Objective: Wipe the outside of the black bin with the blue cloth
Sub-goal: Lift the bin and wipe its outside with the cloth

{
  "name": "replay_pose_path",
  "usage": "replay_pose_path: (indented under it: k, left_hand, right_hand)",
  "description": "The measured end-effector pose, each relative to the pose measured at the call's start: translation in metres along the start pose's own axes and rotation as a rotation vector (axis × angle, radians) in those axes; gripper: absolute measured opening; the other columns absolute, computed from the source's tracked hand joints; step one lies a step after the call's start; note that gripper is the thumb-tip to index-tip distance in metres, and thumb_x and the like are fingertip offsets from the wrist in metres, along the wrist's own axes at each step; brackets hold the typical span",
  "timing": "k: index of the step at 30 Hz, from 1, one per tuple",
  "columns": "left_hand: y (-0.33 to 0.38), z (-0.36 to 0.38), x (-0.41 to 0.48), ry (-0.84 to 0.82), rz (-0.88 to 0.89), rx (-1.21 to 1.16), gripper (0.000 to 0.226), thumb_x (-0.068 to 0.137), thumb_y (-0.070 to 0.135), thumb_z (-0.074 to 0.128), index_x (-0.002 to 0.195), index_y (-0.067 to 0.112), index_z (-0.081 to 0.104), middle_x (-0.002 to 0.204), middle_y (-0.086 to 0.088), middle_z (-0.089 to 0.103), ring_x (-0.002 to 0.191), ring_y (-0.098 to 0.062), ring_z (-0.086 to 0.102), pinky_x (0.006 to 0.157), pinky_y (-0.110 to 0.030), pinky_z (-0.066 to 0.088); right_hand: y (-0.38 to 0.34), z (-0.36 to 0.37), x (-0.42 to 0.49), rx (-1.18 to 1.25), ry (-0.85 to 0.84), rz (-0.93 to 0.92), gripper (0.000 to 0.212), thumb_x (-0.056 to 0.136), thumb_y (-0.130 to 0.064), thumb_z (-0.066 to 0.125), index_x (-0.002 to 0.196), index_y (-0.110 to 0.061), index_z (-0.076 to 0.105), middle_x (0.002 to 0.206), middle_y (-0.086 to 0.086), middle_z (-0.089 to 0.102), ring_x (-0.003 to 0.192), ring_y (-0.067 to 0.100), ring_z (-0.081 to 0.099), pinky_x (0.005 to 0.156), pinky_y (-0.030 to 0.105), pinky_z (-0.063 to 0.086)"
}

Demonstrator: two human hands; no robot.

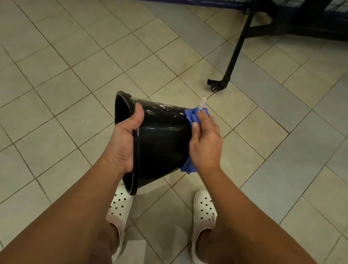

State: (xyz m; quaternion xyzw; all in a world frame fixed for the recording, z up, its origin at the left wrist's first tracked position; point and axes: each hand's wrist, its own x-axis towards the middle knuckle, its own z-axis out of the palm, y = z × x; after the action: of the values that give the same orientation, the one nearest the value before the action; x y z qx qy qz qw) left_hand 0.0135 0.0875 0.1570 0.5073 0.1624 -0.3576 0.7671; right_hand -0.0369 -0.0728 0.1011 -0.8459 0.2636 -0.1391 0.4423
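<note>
Your left hand [125,137] grips the black bin [162,143] by its rim, holding it sideways above the floor, so your right hand [206,144], fingers fairly flat, can press the blue cloth [190,115] against its base end.

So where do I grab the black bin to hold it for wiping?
Grab the rim of the black bin, coming from the left. It's tipped sideways, wide mouth facing left, so the left hand hooks that edge, thumb on the outer wall. The narrow base is free for the right hand pressing the blue cloth.
</note>
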Motion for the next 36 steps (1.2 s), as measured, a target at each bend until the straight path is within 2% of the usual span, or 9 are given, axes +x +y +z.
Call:
replay_pose_path:
  k: [6,10,12,17,20,22,26,32,36]
  left_hand:
    - [0.001,0.003,0.002,-0.119,-0.011,-0.012,0.054,0.078,0.046,0.061,0.117,0.009,0.067,0.111,-0.016,0.073,0.098,-0.033,0.073,0.073,-0.043,0.06]
    - [-0.003,0.002,0.006,-0.17,0.013,0.029,0.078,0.057,0.042,0.085,0.124,0.007,0.064,0.119,-0.019,0.069,0.108,-0.037,0.068,0.084,-0.049,0.057]
    - [-0.005,0.0,0.008,-0.208,0.005,0.051,0.088,0.044,0.039,0.093,0.121,0.006,0.065,0.114,-0.017,0.071,0.105,-0.034,0.069,0.081,-0.045,0.058]
    - [-0.003,-0.01,0.012,-0.306,-0.096,0.106,0.074,0.034,0.028,0.095,0.103,0.011,0.077,0.107,-0.014,0.073,0.099,-0.031,0.071,0.08,-0.042,0.059]
    - [0.003,-0.007,0.01,-0.225,-0.092,0.1,0.065,0.054,0.036,0.088,0.11,0.009,0.07,0.108,-0.015,0.072,0.097,-0.032,0.071,0.08,-0.044,0.057]
    - [0.005,-0.002,0.009,-0.106,-0.086,0.101,0.053,0.074,0.049,0.071,0.11,0.011,0.069,0.105,-0.014,0.075,0.094,-0.032,0.072,0.083,-0.046,0.055]
    - [0.005,-0.003,0.007,0.002,-0.08,0.092,0.06,0.09,0.063,0.047,0.116,0.013,0.068,0.106,-0.013,0.076,0.093,-0.031,0.074,0.079,-0.045,0.056]
    - [0.009,-0.006,0.008,0.097,-0.06,0.01,0.078,0.086,0.075,0.043,0.128,0.012,0.063,0.119,-0.018,0.071,0.105,-0.038,0.07,0.092,-0.055,0.053]
    - [0.014,-0.009,0.007,0.079,-0.071,-0.071,0.084,0.087,0.078,0.034,0.123,0.008,0.064,0.116,-0.021,0.071,0.104,-0.039,0.07,0.082,-0.05,0.057]
  right_hand:
    - [-0.002,0.004,0.0,0.066,-0.05,-0.236,0.036,0.095,-0.018,0.047,0.13,-0.014,0.054,0.134,0.005,0.055,0.133,0.02,0.04,0.111,0.048,0.031]
    - [0.003,-0.009,0.016,-0.029,-0.05,-0.052,0.038,0.099,-0.024,0.041,0.137,-0.019,0.046,0.139,0.003,0.049,0.136,0.02,0.032,0.114,0.036,0.025]
    - [0.004,-0.011,0.019,-0.031,-0.06,0.003,0.039,0.1,-0.025,0.041,0.137,-0.019,0.045,0.139,0.002,0.049,0.135,0.019,0.032,0.111,0.03,0.024]
    - [0.008,-0.014,0.023,-0.048,0.012,0.025,0.033,0.098,-0.019,0.043,0.13,-0.015,0.052,0.121,0.002,0.06,0.115,0.02,0.042,0.095,0.022,0.032]
    - [0.01,-0.015,0.022,-0.072,-0.001,0.034,0.031,0.097,-0.018,0.046,0.126,-0.014,0.055,0.117,0.001,0.061,0.108,0.02,0.043,0.09,0.02,0.032]
    - [0.011,-0.014,0.02,-0.027,-0.008,0.06,0.027,0.095,-0.021,0.051,0.121,-0.016,0.056,0.109,-0.004,0.059,0.105,0.015,0.046,0.088,0.021,0.034]
    - [0.02,-0.014,0.017,-0.147,0.086,0.028,0.019,0.093,-0.03,0.052,0.102,-0.016,0.06,0.097,-0.003,0.061,0.096,0.018,0.053,0.092,0.042,0.042]
    - [0.022,0.005,-0.013,0.01,0.002,-0.026,0.029,0.095,-0.019,0.048,0.123,-0.01,0.05,0.131,0.006,0.047,0.122,0.019,0.045,0.105,0.039,0.04]
    - [0.014,0.009,-0.015,-0.005,-0.052,-0.248,0.033,0.096,-0.021,0.045,0.125,-0.011,0.054,0.138,0.006,0.049,0.134,0.021,0.035,0.112,0.041,0.03]
